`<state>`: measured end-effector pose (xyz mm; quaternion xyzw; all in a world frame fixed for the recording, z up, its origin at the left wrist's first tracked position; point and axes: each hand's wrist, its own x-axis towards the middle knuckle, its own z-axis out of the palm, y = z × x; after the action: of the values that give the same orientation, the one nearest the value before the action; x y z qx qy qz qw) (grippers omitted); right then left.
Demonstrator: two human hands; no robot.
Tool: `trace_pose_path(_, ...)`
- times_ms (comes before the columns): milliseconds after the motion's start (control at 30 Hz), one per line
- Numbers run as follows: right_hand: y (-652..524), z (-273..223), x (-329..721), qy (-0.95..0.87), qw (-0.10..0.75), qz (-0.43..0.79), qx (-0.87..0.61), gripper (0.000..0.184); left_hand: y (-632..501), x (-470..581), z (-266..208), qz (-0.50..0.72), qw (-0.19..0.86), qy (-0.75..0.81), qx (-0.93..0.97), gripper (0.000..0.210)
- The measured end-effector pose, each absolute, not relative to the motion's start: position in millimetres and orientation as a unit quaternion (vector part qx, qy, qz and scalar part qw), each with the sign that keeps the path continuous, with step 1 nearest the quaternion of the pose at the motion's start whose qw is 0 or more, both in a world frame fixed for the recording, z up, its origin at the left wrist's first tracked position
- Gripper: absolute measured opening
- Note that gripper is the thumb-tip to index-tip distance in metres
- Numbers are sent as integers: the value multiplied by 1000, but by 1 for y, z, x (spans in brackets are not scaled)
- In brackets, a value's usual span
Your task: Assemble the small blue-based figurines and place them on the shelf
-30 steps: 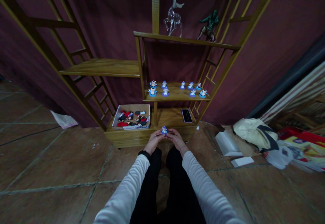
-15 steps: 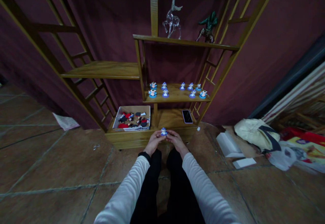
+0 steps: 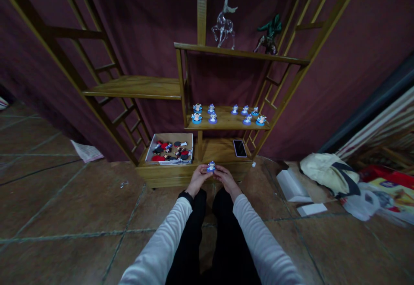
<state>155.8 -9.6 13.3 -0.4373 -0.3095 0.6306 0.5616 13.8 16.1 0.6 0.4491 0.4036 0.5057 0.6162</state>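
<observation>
Between my two hands is a small purple-and-white figurine (image 3: 211, 166), upright on its round purple base. My left hand (image 3: 198, 179) grips its left side with closed fingers, and my right hand (image 3: 225, 178) pinches the right side. Beyond, on the middle shelf (image 3: 223, 123), stand several similar figurines: a purple one (image 3: 212, 117) left of centre, a blue-based one (image 3: 196, 117) at the left end and another blue-based one (image 3: 261, 120) at the right end. A gap separates the left group from the right group.
An open cardboard box (image 3: 155, 147) of red and black figurines sits on the bottom shelf, with a phone (image 3: 239, 148) to its right. A clear deer statue (image 3: 224, 28) and a green figure (image 3: 271, 32) top the upper shelf. White boxes (image 3: 293, 186) and bags (image 3: 330, 173) lie right.
The whole scene has shifted slightly right as the head view turned a little. Both hands still hold the figurine, raised a touch in the picture.
</observation>
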Motion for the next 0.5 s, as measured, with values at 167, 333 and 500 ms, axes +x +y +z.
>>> trace_pose_path(167, -10, 13, 157, -326, 560, 624, -437, 38, 14, 19, 3, 505, 613, 400, 457, 49)
trace_pose_path(333, -11, 13, 157, -337, 560, 617, -439, 38, 12, 21, -2, 494, 575, 420, 498, 46)
trace_pose_path(500, -10, 11, 155, -340, 555, 612, -448, 36, 11, 20, -5, 486, 525, 447, 536, 37)
